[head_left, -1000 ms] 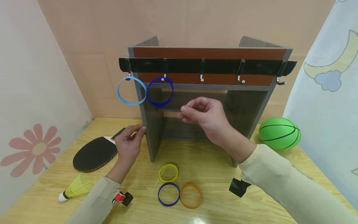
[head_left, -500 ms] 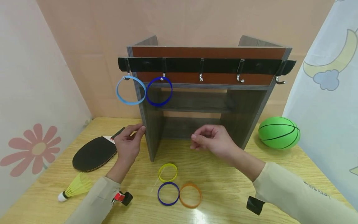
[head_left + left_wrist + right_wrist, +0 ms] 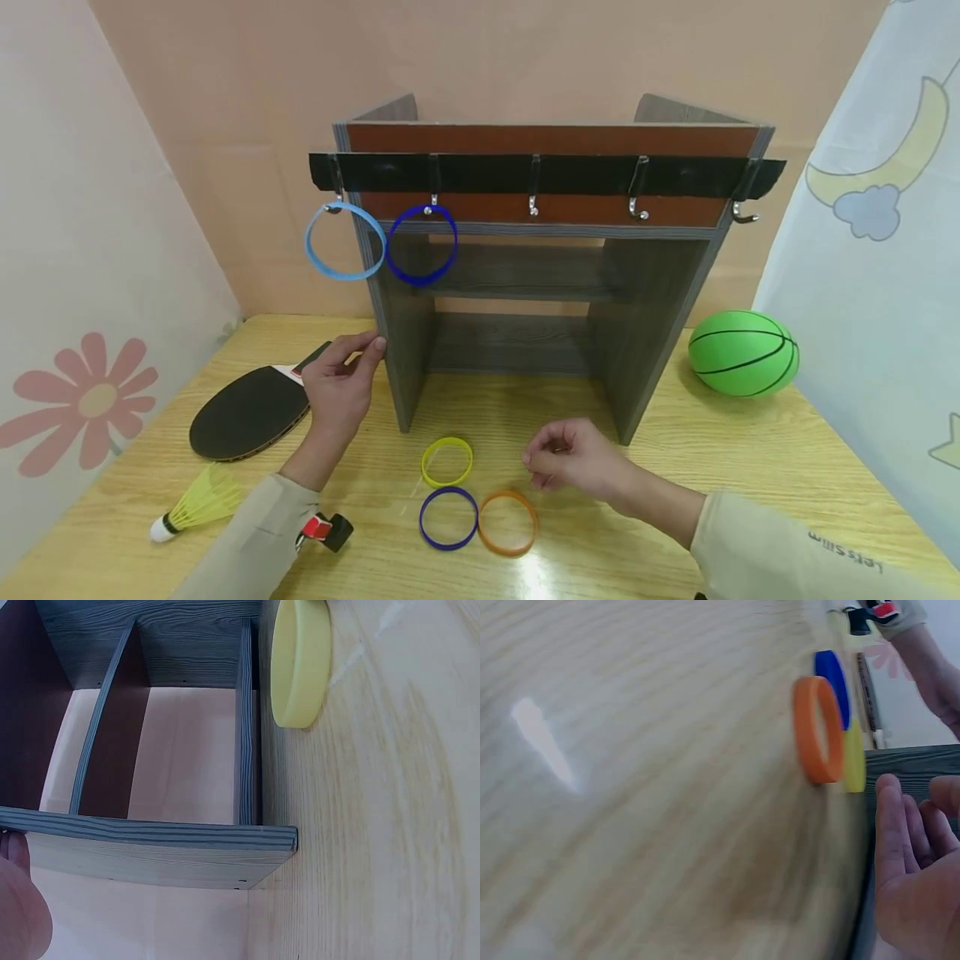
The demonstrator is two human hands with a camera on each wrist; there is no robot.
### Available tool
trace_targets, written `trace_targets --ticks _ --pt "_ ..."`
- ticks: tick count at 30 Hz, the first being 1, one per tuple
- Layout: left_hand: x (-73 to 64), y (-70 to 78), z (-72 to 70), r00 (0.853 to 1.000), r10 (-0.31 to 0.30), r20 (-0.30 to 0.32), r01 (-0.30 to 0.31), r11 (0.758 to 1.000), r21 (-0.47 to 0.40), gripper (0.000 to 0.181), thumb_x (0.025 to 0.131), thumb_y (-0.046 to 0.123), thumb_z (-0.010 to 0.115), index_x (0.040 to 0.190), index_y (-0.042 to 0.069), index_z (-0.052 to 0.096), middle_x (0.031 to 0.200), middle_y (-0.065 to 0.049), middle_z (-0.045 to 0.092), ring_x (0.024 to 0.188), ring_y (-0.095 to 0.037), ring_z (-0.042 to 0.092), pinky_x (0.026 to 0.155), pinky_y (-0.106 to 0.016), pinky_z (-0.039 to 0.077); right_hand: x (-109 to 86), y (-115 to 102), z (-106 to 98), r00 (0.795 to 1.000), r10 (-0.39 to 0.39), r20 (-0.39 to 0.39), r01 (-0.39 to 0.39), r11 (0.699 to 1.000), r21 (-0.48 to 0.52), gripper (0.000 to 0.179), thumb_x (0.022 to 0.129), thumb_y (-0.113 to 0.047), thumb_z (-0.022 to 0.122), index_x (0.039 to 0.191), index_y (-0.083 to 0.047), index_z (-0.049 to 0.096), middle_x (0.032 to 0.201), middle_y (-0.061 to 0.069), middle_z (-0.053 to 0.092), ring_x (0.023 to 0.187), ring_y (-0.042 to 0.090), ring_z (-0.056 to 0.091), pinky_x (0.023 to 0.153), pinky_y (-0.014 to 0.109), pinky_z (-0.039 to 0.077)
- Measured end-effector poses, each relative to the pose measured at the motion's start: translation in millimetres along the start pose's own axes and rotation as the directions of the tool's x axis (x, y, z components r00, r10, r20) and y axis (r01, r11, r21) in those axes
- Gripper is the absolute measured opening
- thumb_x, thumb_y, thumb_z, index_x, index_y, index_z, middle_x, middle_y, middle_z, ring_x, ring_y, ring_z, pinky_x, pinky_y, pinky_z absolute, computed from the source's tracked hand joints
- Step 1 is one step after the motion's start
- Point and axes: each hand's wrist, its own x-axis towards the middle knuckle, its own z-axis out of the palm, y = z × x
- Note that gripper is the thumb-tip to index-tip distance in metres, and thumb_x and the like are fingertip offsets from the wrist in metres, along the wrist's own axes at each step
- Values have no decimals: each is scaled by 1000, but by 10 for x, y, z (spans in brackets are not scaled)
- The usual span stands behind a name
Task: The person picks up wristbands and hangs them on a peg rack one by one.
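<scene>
My left hand (image 3: 341, 379) holds the front edge of the grey wooden shelf (image 3: 393, 367) at its left side panel, thumb at the edge. My right hand (image 3: 577, 462) hovers over the table, fingers loosely bent and nothing between them, up and right of an orange wristband (image 3: 491, 543). Beside that band lie a dark blue wristband (image 3: 425, 533) and a yellow wristband (image 3: 423, 469). From the two leftmost hooks on the shelf's black strip (image 3: 487, 175) hang a light blue wristband (image 3: 309, 250) and another dark blue wristband (image 3: 454, 242).
Three more hooks along the strip carry no band. A table tennis bat (image 3: 243, 412) and a yellow shuttlecock (image 3: 198, 504) lie at the left. Right of the shelf sits a green ball (image 3: 742, 354) with black lines. Printed cloth walls surround the wooden table (image 3: 712, 462).
My right hand has come down from in front of the shelf to low over the table near the orange wristband. The left hand keeps its place on the side panel.
</scene>
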Motion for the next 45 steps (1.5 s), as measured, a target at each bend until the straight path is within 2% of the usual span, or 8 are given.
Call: trace_targets --ticks 7,12,15,19,23,34,38,45 --pt "-4 -20 -1 1000 -3 3 3 1000 -22 12 82 -17 63 94 -19 65 83 -13 66 77 -13 65 76 -25 55 -37 194 29 1000 13 -2 -13 998 -60 15 86 -10 69 87 3 64 76 11 63 69 24 63 62 34 58" --pt "2 -19 3 1000 12 9 -12 1000 -11 12 81 -21 61 93 -20 64 83 -17 65 77 -12 65 75 -25 55 -43 305 47 1000 -11 7 12 995 -100 12 84 -7 71 85 3 64 73 8 62 64 18 59 56 28 55" --pt "1 -24 -4 1000 18 4 -18 1000 -11 11 84 -13 64 93 -19 64 82 -17 65 76 -12 65 75 -25 56 -32 349 64 1000 -26 9 27 994 -102 13 82 -7 73 86 2 64 73 7 61 63 17 58 55 27 54" --pt "9 -32 -13 999 39 -9 -39 999 -18 17 85 -3 68 93 -17 66 81 -17 65 76 -13 65 75 -26 56 -12 354 78 999 -38 5 38 989 -140 13 80 -8 75 85 0 66 74 6 61 63 15 58 55 25 53" --pt "10 -21 -12 999 42 -19 -42 999 -24 14 84 -7 68 93 -18 66 81 -17 66 76 -13 65 75 -25 56 -3 360 101 999 -51 1 51 979 -196 13 78 -10 78 82 -3 68 74 3 62 64 13 57 56 22 51" --pt "-8 15 13 1000 -9 -3 9 998 -61 12 84 -11 65 94 -18 66 82 -16 65 77 -14 65 76 -26 56 -11 377 132 997 -82 5 80 957 -278 13 77 -13 80 76 -7 69 67 -1 60 57 7 52 49 19 45" --pt "-10 -2 2 1000 -6 -3 6 999 -31 14 84 -7 67 93 -18 66 82 -16 65 78 -15 65 76 -27 56 -8 367 144 995 -100 6 98 948 -302 10 77 -11 78 74 -8 70 66 -3 60 55 6 51 49 19 45" --pt "-3 -13 -3 1000 9 3 -9 999 -45 15 85 -7 67 93 -18 65 83 -12 66 78 -14 64 76 -26 56 2 357 139 995 -98 5 95 950 -296 7 80 -3 71 74 -6 70 65 -1 61 53 7 52 46 20 46"
